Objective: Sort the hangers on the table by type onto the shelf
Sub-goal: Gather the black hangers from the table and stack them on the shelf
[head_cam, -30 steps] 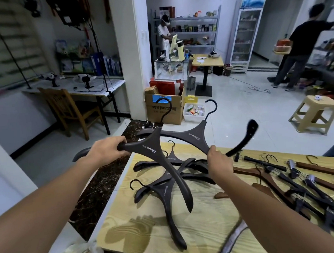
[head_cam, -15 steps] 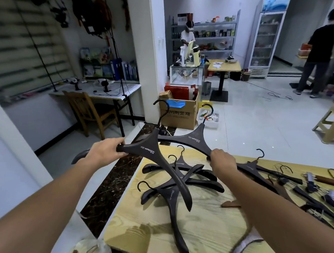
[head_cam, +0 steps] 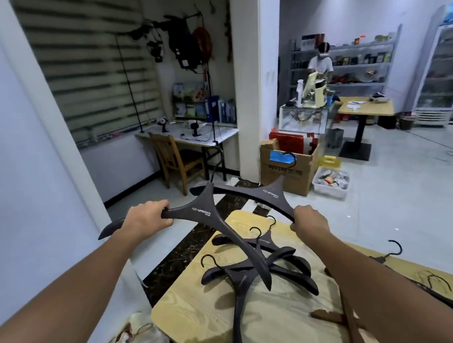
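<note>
My left hand [head_cam: 148, 218] grips one arm of a wide black hanger [head_cam: 209, 214] held above the table's left end. My right hand [head_cam: 309, 220] grips the arm of a second black hanger [head_cam: 270, 193] of the same kind, its hook up by the cardboard box. The two held hangers overlap in mid-air. Below them, several more black wide-shouldered hangers [head_cam: 263, 269] lie in a heap on the wooden table [head_cam: 202, 318]. Brown wooden hangers [head_cam: 332, 317] and thin dark ones [head_cam: 436, 280] lie to the right, partly hidden by my right forearm.
A white plastic bag [head_cam: 135, 341] sits on the floor at the table's left corner. Beyond stand a white pillar [head_cam: 257, 90], a cardboard box [head_cam: 289, 170], a wooden chair [head_cam: 177, 158] at a desk, and a person by shelves [head_cam: 359, 59] at the back.
The view has turned left, so the stool and the person in black have left the frame. Both hands still hold their black hangers, which have risen slightly and moved left over the table's end.
</note>
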The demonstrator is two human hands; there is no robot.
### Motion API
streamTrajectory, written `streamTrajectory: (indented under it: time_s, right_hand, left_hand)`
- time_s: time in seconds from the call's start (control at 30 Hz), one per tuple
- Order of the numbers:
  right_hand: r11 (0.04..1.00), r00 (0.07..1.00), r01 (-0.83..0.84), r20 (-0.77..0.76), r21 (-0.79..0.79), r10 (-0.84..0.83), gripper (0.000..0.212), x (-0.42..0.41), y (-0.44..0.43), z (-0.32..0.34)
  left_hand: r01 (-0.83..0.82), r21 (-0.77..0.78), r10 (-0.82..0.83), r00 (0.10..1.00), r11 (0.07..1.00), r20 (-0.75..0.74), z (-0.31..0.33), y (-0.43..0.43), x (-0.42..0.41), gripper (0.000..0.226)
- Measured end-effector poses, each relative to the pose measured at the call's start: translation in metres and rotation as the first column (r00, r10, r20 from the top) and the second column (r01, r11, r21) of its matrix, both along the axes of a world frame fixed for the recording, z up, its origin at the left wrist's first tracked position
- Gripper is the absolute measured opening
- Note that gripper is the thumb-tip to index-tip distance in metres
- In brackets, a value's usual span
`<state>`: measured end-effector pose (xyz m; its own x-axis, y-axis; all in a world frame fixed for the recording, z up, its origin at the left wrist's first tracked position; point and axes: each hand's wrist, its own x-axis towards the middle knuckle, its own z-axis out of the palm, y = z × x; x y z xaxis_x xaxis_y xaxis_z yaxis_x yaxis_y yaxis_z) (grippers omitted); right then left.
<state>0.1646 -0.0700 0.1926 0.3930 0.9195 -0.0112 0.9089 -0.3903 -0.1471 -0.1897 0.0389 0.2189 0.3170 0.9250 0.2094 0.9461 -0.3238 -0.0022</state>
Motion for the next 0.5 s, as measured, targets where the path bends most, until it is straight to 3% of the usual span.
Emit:
streamTrajectory:
  time_s: [0.23,0.5]
  right_hand:
    - [0.978,0.981,-0.19,-0.023,0.085,0.193,0.02,-0.004,0.012,0.021]
    - [0.933,0.929,-0.345,-0.106,0.103,0.355,0.042,-0.044,0.018,0.035]
  left_hand:
    - [-0.186,-0.064,0.193,0.972,0.98,0.134,0.01,-0.054,-0.005,0.031]
    - [-0.319,-0.122,0.331,0.939,0.94,0.098,0.02,-0.119,-0.022,0.055]
